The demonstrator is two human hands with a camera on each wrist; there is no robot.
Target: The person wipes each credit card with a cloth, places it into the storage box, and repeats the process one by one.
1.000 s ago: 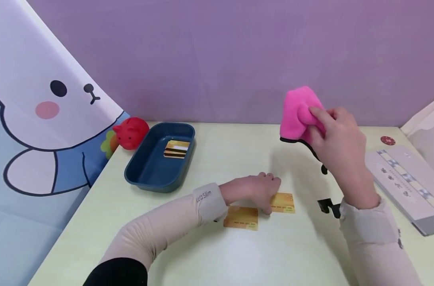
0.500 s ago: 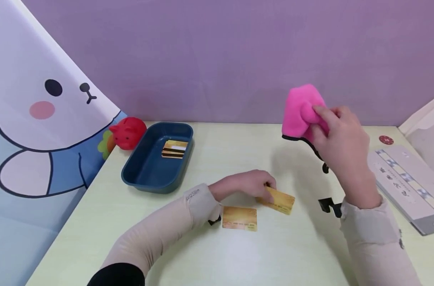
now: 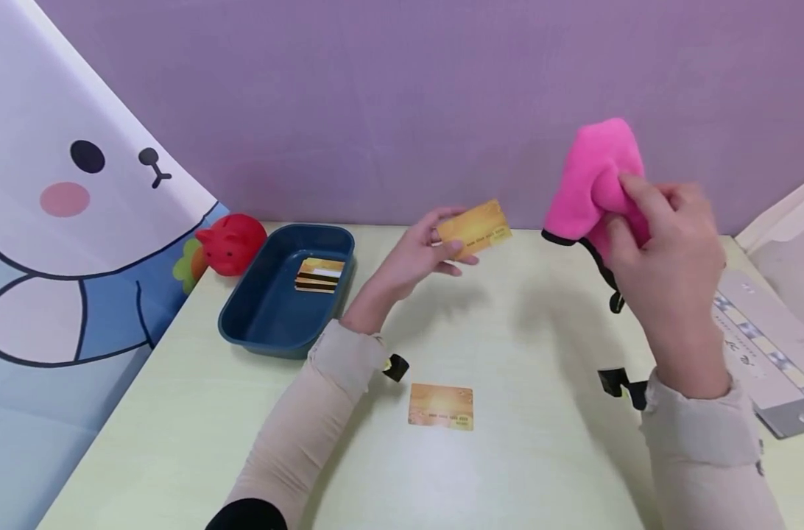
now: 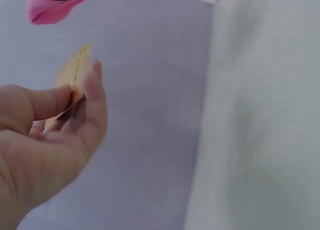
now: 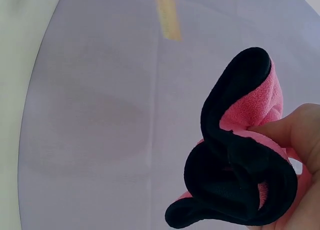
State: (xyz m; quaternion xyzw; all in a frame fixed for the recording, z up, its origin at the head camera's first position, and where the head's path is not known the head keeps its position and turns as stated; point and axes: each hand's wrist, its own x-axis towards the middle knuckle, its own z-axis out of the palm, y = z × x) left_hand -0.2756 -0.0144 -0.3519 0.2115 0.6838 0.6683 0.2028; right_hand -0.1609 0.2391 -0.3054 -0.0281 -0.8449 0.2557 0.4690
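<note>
My left hand pinches a gold bank card above the table, its printed face towards me. Seen in the left wrist view, the thumb presses on the card with fingers behind it. Off to the right, my right hand grips a pink fleece pouch with black trim, thumb and fingers bunching the cloth. The right wrist view shows its black-edged opening, folded and facing the camera. A second gold bank card lies flat on the table.
Several cards lie in a blue tray at the back left. Beside the tray stands a red piggy bank. A pale box lies at the right, partly behind my right hand. Black tape marks stick to the table.
My left hand picked up the right-hand card from the table and raised it up and leftward. My right hand moved slightly up and right with the pouch, which tilted.
</note>
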